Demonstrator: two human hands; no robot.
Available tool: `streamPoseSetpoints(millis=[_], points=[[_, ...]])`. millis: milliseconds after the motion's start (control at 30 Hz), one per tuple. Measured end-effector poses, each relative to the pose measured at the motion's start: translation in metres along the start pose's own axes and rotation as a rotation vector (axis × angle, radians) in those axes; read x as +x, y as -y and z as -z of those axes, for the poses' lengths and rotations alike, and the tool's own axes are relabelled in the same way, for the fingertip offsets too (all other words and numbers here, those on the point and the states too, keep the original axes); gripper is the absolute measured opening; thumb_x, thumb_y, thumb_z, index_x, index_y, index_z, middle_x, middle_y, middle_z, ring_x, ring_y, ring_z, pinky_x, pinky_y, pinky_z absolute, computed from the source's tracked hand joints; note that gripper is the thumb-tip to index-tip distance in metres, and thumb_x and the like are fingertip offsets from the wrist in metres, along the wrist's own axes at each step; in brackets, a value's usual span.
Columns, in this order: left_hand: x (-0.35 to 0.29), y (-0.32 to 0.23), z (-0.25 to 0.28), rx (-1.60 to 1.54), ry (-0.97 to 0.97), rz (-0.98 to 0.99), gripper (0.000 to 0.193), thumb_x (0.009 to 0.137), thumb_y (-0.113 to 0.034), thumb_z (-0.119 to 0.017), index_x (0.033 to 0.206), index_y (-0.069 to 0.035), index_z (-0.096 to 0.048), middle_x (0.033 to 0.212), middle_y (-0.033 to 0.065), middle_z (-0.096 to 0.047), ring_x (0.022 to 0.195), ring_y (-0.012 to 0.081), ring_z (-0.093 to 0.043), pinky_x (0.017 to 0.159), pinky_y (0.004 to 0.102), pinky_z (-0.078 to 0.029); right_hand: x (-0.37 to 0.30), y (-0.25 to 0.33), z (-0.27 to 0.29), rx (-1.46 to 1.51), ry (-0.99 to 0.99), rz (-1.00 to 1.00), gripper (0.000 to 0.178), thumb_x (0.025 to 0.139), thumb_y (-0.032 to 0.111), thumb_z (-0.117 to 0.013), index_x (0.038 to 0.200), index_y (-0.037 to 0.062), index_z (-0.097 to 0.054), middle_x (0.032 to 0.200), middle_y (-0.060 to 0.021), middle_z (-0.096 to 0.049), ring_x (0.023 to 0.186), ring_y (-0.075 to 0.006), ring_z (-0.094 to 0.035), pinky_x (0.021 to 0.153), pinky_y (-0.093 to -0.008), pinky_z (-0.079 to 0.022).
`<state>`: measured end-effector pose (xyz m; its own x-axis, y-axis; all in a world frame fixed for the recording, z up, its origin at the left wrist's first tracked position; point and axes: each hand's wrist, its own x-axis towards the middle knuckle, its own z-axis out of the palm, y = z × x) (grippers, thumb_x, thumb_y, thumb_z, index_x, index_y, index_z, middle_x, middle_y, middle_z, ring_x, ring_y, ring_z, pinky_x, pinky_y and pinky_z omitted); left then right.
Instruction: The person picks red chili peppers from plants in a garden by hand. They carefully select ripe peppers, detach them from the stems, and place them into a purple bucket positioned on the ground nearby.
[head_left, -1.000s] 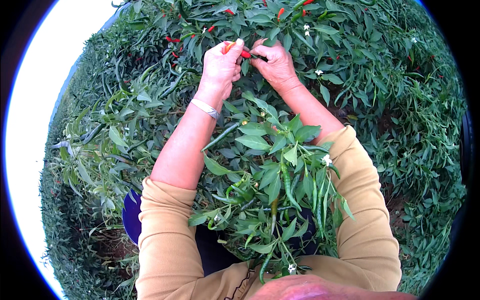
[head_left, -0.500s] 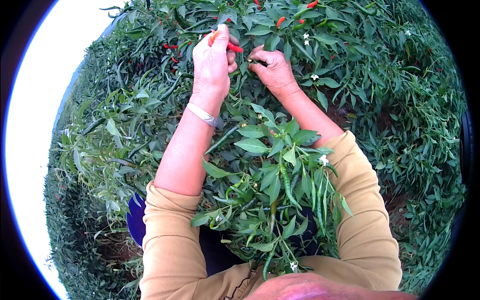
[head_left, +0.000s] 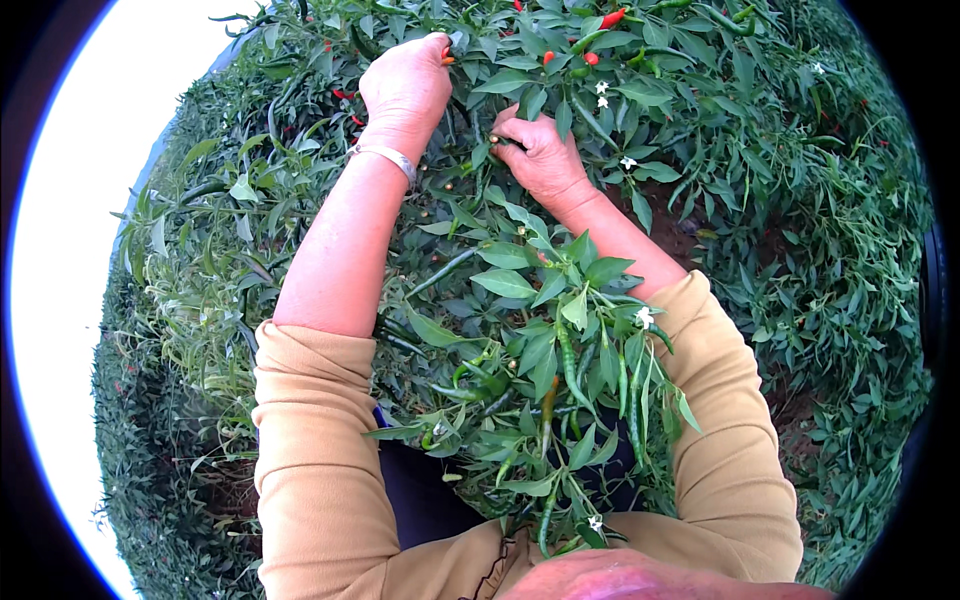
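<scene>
My left hand (head_left: 408,85) is closed among the leaves at the upper middle. A bit of red chili pepper (head_left: 447,58) pokes out by its fingertips; the rest of what it holds is hidden behind the fist. Lower and to the right, my right hand (head_left: 547,160) pinches at the same chili plant, its thumb and fingertips pressed together in the foliage. A small pale round nub (head_left: 494,139) shows at those fingertips, but what the fingers grip is too small to name. Beyond the right hand, a red chili pepper (head_left: 613,19) hangs among green ones.
Between my forearms a leafy branch (head_left: 505,283) rises close to my chest, bearing long green chili peppers (head_left: 570,365) and a white flower (head_left: 644,317). Dense chili plants (head_left: 800,260) spread to the right. Bright sky (head_left: 80,250) fills the left edge.
My left hand has moved up and left, and turned so its back faces me; the red chili peppers in it are now mostly hidden. The right hand has shifted only slightly.
</scene>
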<state>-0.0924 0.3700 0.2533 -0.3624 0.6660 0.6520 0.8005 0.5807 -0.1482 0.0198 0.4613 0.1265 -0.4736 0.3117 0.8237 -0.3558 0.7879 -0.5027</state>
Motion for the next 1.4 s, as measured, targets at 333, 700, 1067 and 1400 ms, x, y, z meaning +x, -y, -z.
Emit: streamPoseSetpoints(millis=[333,700,1067,1400], points=[[-0.008,-0.002,0.006,0.060,0.091,-0.046,0.015,0.082,-0.014,-0.056,0.096,-0.011,-0.061,0.083,0.0113,-0.066,0.084,0.0318,-0.065,0.071,0.0426,-0.051,-0.003,-0.005,0.001,0.057,0.001,-0.016,0.014,0.071,-0.003,-0.063,0.085,0.0018,-0.063,0.085,-0.0095,-0.062,0.081,-0.0282,-0.061,0.073,-0.0341,-0.047],[0.001,-0.013,0.024,-1.717,0.082,0.256,0.012,0.088,-0.014,-0.064,0.083,-0.006,-0.057,0.059,-0.0042,-0.047,0.042,0.0028,-0.034,0.039,0.0185,-0.023,-0.003,-0.001,-0.001,-0.014,-0.046,0.005,0.016,0.072,-0.004,-0.063,0.086,0.0025,-0.065,0.084,-0.0101,-0.062,0.079,-0.0276,-0.061,0.073,-0.0336,-0.048],[-0.002,-0.073,0.005,-0.723,0.167,-0.282,0.012,0.077,-0.011,-0.069,0.086,-0.004,-0.065,0.066,0.0065,-0.060,0.060,0.0149,-0.054,0.061,0.0287,-0.046,-0.010,0.004,-0.004,-0.109,-0.005,-0.095,0.013,0.073,0.006,-0.064,0.086,0.0074,-0.066,0.085,-0.0161,-0.062,0.080,-0.0378,-0.060,0.067,-0.0445,-0.049],[-0.008,-0.068,-0.019,-1.104,0.218,0.036,0.011,0.081,-0.013,-0.070,0.085,-0.004,-0.066,0.070,-0.0017,-0.061,0.061,0.0066,-0.051,0.058,0.0242,-0.044,-0.014,0.005,0.013,-0.148,-0.031,-0.006,0.024,0.071,0.002,-0.064,0.094,0.0073,-0.068,0.080,-0.0158,-0.064,0.070,-0.0337,-0.061,0.066,-0.0382,-0.050]])
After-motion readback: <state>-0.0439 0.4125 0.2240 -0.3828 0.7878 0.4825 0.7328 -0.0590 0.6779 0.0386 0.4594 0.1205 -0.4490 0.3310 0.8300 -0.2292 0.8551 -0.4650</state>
